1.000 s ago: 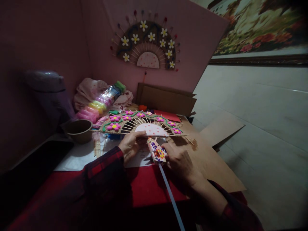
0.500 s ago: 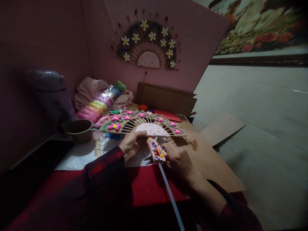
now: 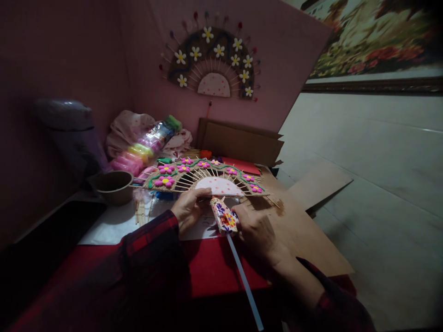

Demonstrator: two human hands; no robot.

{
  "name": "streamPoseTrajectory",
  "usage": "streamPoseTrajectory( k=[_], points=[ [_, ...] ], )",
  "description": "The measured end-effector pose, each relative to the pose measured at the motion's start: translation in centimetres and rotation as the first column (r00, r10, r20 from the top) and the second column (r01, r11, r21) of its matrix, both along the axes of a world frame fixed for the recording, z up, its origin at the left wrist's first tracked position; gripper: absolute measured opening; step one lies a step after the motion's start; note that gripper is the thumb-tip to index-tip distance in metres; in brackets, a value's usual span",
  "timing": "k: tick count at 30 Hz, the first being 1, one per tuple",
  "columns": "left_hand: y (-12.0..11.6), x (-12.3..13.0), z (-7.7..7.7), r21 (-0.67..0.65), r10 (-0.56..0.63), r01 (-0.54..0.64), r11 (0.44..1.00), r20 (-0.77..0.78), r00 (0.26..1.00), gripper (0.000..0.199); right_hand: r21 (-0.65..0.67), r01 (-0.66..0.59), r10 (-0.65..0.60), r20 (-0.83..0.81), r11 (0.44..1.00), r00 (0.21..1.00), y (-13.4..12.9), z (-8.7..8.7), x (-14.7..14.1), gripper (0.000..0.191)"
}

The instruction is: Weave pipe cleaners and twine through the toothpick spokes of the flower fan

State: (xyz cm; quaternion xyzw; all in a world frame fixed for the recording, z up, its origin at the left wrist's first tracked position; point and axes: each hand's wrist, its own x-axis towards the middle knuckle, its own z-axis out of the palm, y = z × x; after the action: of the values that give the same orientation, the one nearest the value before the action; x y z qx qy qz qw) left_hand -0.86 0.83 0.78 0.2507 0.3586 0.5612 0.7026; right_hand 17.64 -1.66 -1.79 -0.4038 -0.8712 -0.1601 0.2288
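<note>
My left hand (image 3: pixel 188 210) grips the lower edge of a fan (image 3: pixel 219 186), thumb on top near its spotted half-round centre. The fan is tilted nearly flat, with pink clay flowers, a green wavy line and thin sticks. My right hand (image 3: pixel 258 230) is closed round a flower-patterned glue gun (image 3: pixel 224 216). Its tip points up at the underside of the fan's lower edge, just right of my left hand; whether it touches cannot be made out. A long pale glue stick (image 3: pixel 245 281) sticks out of its rear, toward me.
A brown bowl (image 3: pixel 115 188) and small sticks (image 3: pixel 140 211) lie left of the fan. Packs of coloured clay (image 3: pixel 145 147) are behind. Brown cardboard (image 3: pixel 301 230) covers the right side. A second fan (image 3: pixel 211 60) with white flowers hangs on the pink board.
The glue gun and its glue stick have shifted very slightly left. My left hand and the fan have hardly moved.
</note>
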Motion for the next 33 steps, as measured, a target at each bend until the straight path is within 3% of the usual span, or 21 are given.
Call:
streamPoseTrajectory(
  k=[33],
  points=[
    [0.27, -0.09, -0.22, -0.042, -0.028, 0.028, 0.999, -0.003, 1.0, 0.015, -0.011, 0.073, -0.072, 0.058, 0.997, 0.996, -0.12, 0.08, 0.6, 0.009]
  ],
)
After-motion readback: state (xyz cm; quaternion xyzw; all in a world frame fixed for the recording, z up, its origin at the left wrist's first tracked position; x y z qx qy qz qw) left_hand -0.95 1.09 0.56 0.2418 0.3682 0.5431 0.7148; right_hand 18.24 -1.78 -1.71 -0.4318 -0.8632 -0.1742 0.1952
